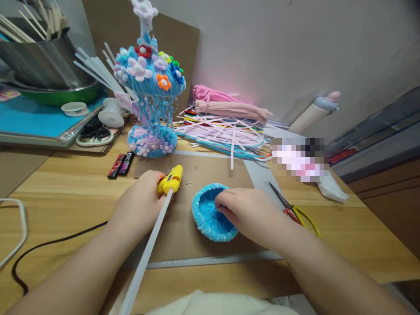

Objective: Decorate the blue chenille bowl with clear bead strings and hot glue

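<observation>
My left hand (141, 199) is wrapped round a yellow hot glue gun (172, 180), with a long translucent glue stick (147, 253) running out of its back toward me. To the right, my right hand (244, 208) reaches into a blue fuzzy bowl-shaped piece (215, 234) made of pipe cleaners. Its fingertips are pinched at the middle of the hollow, where a small blue bit shows; what they grip, if anything, is too small to make out. The bowl-shaped piece rests on a cardboard sheet (177, 243). Small clear beads (187, 183) lie scattered beyond the glue gun.
A blue flower-covered pipe cleaner ornament (152, 83) stands at the back. Behind lie bundled pipe cleaners (229, 111). Yellow-handled scissors (295, 210) are at right, two batteries (120, 165) at left. A black cord (65, 238) crosses the table's left side. Spools (110, 114) sit near a metal pot (52, 61).
</observation>
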{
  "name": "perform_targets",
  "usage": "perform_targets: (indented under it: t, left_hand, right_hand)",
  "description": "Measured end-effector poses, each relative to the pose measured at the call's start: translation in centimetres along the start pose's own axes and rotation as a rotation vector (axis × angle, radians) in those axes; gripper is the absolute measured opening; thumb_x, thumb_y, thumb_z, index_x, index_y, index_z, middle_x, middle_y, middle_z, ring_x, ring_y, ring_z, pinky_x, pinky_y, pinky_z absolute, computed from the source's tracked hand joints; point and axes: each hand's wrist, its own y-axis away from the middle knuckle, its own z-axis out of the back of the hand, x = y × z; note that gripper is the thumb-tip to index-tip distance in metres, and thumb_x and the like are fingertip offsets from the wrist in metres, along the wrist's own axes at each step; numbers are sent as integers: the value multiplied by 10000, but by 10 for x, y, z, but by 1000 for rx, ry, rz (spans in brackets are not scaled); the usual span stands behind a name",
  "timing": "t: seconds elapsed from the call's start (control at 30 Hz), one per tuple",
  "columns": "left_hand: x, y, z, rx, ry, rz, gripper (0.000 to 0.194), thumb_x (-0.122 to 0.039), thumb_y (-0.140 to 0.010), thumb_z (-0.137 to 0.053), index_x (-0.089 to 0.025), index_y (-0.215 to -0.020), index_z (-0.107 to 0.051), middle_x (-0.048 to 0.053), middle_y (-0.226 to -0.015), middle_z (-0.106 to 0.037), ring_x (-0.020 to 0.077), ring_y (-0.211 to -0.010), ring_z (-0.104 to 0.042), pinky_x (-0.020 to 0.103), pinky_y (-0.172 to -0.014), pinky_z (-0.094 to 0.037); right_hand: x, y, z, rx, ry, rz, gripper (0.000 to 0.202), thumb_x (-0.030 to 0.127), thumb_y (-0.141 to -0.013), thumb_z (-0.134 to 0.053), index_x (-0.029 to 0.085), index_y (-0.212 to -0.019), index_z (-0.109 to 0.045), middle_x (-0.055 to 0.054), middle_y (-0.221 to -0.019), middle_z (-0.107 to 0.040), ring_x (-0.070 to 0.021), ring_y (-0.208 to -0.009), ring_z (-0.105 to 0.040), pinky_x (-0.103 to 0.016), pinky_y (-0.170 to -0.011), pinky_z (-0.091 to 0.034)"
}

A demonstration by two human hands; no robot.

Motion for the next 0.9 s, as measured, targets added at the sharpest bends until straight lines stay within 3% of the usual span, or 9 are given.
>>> perform_targets:
  t: [0.2, 0.47, 0.9]
  left_hand:
    - [-1, 1, 1, 2, 15, -9, 255, -383, -756, -521, -231, -957, -561, 36, -957, -632, 235, -822, -616, 304, -693, -424]
    - [-3, 2, 2, 38, 30, 2, 259, -382, -764, -508, -227, -964, -563, 43, -960, -632, 234, -815, -607, 305, -683, -415]
    - [-1, 3, 1, 27, 27, -25, 265, -362, -768, -499, -223, -985, -558, 53, -991, -638, 246, -850, -612, 314, -685, -414]
  right_hand:
    - [-1, -2, -8, 13, -4, -84, 170, 229, -896, -460, 235, -808, -605, 16, -712, -678, -139, -614, -595, -246, -519, -242]
    - [-1, 0, -9, 14, -75, -81, 181, 191, -897, -457, 223, -846, -627, 0, -813, -701, -146, -711, -630, -235, -577, -304]
    - [4, 0, -8, 20, 5, -101, 173, 186, -886, -471, 207, -812, -626, -13, -774, -709, -157, -675, -644, -256, -534, -251]
